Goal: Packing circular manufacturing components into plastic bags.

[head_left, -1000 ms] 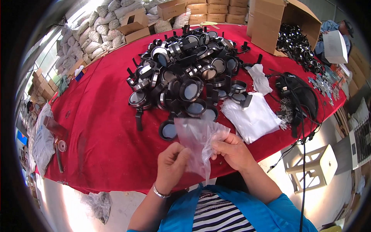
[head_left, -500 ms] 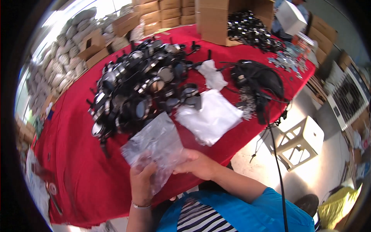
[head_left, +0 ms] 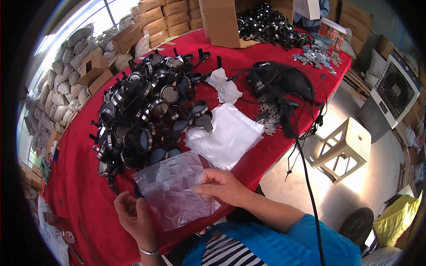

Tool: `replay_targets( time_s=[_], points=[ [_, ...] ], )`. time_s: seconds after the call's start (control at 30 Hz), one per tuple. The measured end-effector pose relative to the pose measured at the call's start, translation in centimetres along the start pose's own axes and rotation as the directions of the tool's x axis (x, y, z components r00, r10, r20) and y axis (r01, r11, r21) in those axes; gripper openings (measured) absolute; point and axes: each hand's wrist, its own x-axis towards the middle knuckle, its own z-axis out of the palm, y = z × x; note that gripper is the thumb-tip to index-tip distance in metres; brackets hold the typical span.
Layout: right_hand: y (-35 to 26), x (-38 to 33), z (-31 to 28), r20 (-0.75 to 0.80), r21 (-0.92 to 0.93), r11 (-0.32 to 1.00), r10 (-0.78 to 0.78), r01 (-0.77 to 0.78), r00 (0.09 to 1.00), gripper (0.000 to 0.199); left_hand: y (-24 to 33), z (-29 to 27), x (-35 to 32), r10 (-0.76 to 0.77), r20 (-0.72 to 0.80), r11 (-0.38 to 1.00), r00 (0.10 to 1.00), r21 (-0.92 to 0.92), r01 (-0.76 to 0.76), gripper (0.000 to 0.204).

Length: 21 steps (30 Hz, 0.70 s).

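Observation:
A clear plastic bag hangs above the near edge of the red table. Its upper right side is pinched between the thumb and fingers of my right hand. My left hand is beside the bag's left edge with nothing in it, thumb and bent fingers apart. Just beyond the bag, a heap of round black pieces with shiny metal rims and black tabs covers the left of the table. A stack of clear plastic bags lies to the right of the heap, with one round piece's tab resting over its edge.
Crumpled white plastic, a black bag with cables and small metal pins lie farther right. An open carton stands at the back beside more black pieces. A stool stands right of the table; another person is partly visible behind.
My left hand has let go of the clear bag and moved left. My right hand still pinches the bag, which now hangs more spread out. The view has shifted slightly.

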Motion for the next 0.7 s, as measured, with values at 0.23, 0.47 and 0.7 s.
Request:
replay_targets(
  time_s=[0.23, 0.47, 0.7],
  points=[
    [2.7, 0.4, 1.1, 0.166, -0.045, 0.999, 0.0, 0.008, 0.986, 0.019, 2.7, 2.5, -2.5, -0.275, 0.69, 0.854, 0.669, -0.144, 0.499, 0.008],
    [1.6, -0.2, -0.2, 0.123, 0.213, 0.97, 0.095, -0.12, 0.988, 0.01, 1.5, 2.1, -2.9, -0.319, 0.634, 0.816, 0.705, -0.195, 0.545, 0.007],
    [1.6, -0.9, -1.8, 0.186, 0.57, 0.774, 0.207, -0.277, 0.961, 0.015, 0.4, 0.1, -3.6, -0.125, 0.72, 0.977, 0.683, -0.031, 0.212, 0.008]
  ],
)
